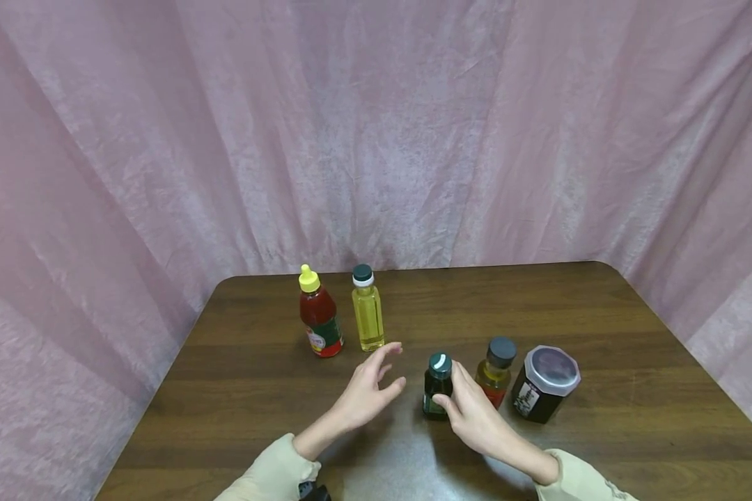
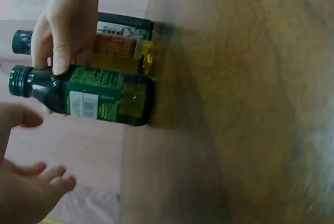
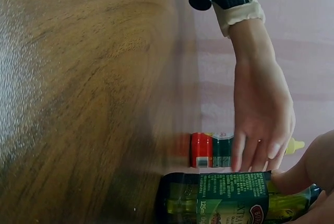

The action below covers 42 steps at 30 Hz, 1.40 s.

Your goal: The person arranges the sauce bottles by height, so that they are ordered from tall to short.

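Note:
My right hand (image 1: 476, 416) grips a small dark green olive oil bottle (image 1: 436, 386), thumb on one side and fingers on the other. The bottle is upright; its green label (image 3: 232, 190) shows "EXTRA" and 125 ml in the right wrist view. To its left, my left hand (image 1: 365, 391) hovers over the table with fingers spread and nothing in them. It is apart from the bottle, as the left wrist view also shows. Just right of the gripped bottle stands a bottle of yellow oil (image 1: 494, 374) with a dark cap and red label, partly hidden by my right hand.
A dark jar (image 1: 539, 396) with a greyish lid stands at the right. Farther back on the left are a red sauce bottle (image 1: 319, 316) with a yellow nozzle and a tall, light-yellow oil bottle (image 1: 368, 316). Pink curtains (image 1: 376, 139) hang behind the wooden table (image 1: 238, 390).

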{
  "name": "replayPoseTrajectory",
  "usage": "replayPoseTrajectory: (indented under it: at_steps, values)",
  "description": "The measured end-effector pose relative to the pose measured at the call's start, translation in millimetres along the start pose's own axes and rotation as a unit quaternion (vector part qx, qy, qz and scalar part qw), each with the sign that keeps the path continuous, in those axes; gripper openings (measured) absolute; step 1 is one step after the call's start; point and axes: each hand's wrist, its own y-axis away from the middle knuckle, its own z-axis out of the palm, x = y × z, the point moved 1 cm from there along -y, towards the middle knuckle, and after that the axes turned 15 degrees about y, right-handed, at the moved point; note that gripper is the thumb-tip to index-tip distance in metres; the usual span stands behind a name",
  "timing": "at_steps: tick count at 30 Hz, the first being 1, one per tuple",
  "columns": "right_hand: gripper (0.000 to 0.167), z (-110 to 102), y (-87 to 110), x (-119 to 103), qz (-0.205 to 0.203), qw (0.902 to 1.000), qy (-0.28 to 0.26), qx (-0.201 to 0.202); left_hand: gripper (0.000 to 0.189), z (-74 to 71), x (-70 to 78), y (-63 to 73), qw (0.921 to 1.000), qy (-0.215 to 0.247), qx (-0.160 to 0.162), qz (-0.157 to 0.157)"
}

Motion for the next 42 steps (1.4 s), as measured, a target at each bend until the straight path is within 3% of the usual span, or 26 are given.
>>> replayPoseTrajectory:
  at_steps: [4, 6, 9, 13, 19, 26, 29, 34, 37, 40, 42]
  values:
    - [0.046, 0, 0.5, 0, 0.002, 1.0, 0.003, 0.001, 0.052, 8.1, -4.0, 1.5, 0.9954, -0.036, -0.084, -0.03]
    - [0.046, 0, 0.7, -1, 0.004, 1.0, 0.002, 0.001, 0.051, 12.4, -5.6, 1.1, 0.9921, -0.054, -0.107, -0.038]
    - [0.046, -1, 0.5, -2, 0.008, 1.0, -0.004, -0.003, 0.049, 19.3, -8.7, -1.0, 0.9906, -0.034, -0.127, -0.038]
    - [0.046, -1, 0.0, -2, 0.008, 0.9999, -0.008, -0.005, 0.052, 27.5, -12.7, -4.4, 0.9902, -0.001, -0.137, -0.029]
    - [0.048, -1, 0.4, -2, 0.003, 0.9999, -0.013, -0.005, 0.049, 35.6, -11.8, -7.2, 0.9918, -0.007, -0.127, -0.015]
    - [0.07, -7, 5.7, -6, 0.019, 0.9998, -0.005, -0.004, 0.043, 38.3, -11.4, -7.3, 0.9919, -0.008, -0.127, -0.007]
    - [0.078, -13, 10.3, -11, -0.002, 0.9996, 0.002, 0.027, 0.043, 38.6, -12.9, -7.1, 0.9911, -0.025, -0.131, 0.008]
    - [0.086, -25, 18.9, -22, -0.075, 0.9919, 0.014, 0.101, 0.043, 38.7, -14.1, -7.9, 0.99, -0.039, -0.133, 0.025]
    - [0.089, -33, 23.3, -26, -0.089, 0.9883, 0.02, 0.122, 0.044, 38.6, -14.6, -8.5, 0.9898, -0.044, -0.133, 0.025]
    - [0.083, -42, 25.3, -28, -0.103, 0.9843, 0.004, 0.143, 0.045, 38.5, -15.1, -8.6, 0.9895, -0.047, -0.134, 0.025]
    - [0.067, -47, 24.8, -27, -0.124, 0.9778, -0.017, 0.168, 0.045, 38.4, -15.4, -8.6, 0.9897, -0.043, -0.135, 0.023]
